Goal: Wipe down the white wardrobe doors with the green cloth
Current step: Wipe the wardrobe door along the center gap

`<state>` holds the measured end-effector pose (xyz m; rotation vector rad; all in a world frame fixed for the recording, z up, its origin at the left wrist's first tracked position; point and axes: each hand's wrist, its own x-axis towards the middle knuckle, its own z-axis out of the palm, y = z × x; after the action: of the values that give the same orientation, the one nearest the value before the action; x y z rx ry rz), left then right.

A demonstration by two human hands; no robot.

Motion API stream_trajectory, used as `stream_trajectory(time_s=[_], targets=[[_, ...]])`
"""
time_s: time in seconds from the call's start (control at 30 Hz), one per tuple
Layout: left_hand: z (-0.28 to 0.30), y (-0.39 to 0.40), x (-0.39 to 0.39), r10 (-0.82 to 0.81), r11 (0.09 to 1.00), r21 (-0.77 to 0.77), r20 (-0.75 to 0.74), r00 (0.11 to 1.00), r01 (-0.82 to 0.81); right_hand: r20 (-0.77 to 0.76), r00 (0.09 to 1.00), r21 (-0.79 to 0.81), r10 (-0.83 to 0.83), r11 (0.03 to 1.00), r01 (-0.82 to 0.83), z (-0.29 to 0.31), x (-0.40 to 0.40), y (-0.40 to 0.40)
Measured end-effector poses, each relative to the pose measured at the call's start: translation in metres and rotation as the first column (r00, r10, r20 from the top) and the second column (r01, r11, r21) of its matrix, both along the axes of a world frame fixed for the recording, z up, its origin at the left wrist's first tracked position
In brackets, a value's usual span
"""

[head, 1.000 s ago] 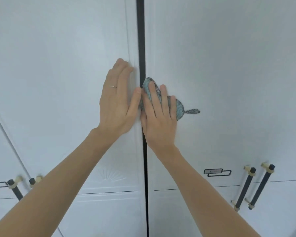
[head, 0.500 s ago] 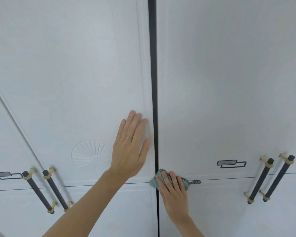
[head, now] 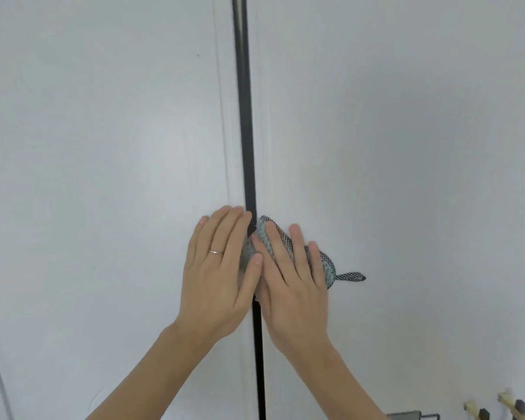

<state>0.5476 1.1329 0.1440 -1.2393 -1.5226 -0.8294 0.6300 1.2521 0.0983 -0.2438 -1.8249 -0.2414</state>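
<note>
Both hands flat: right hand (head: 288, 268) presses the green cloth (head: 326, 266) against the door (head: 406, 147) seam, left hand (head: 219, 268) alongside, probably bracing it.

Green cloth (head: 326, 265) mostly hidden under right hand (head: 291, 286); handles (head: 494, 412) cut off by bottom edge

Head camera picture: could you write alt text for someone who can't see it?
A person's right hand presses a green cloth flat against a white wardrobe door, beside the dark gap between two doors. The left hand, wearing a ring, lies flat on the neighbouring door.
</note>
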Motion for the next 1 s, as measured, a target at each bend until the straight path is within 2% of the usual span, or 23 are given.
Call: stream_trajectory(time_s=[0.07,0.23,0.4,0.5,0.7,0.9,1.0], targets=[[0.042,0.002,-0.002,0.014,0.999,0.050,-0.035,0.999,-0.012,-0.022,1.000,0.051,-0.011,0.999,0.012,0.072,-0.003,0.004],[0.164,0.009,-0.004,0.056,0.975,0.216,-0.010,0.998,-0.052,-0.133,0.990,0.162,-0.050,0.984,0.071,0.244,-0.013,0.017],[0.251,0.021,0.001,0.097,0.966,0.246,-0.043,0.994,-0.084,-0.225,0.972,0.171,-0.066,0.980,0.107,0.387,-0.022,0.018],[0.283,0.032,0.010,0.102,0.968,0.234,-0.044,0.994,-0.089,-0.210,0.975,0.157,-0.066,0.983,0.100,0.447,-0.022,0.018],[0.318,0.053,0.023,0.136,0.967,0.225,-0.072,0.988,-0.117,-0.162,0.984,0.179,-0.078,0.978,0.107,0.490,-0.007,0.031],[0.322,0.073,0.031,0.178,0.959,0.247,-0.135,0.975,-0.141,-0.173,0.981,0.100,-0.084,0.990,0.102,0.493,0.041,0.086],[0.320,0.082,0.037,0.199,0.948,0.275,-0.107,0.974,-0.163,-0.189,0.978,0.042,-0.089,0.994,0.098,0.491,0.071,0.121]])
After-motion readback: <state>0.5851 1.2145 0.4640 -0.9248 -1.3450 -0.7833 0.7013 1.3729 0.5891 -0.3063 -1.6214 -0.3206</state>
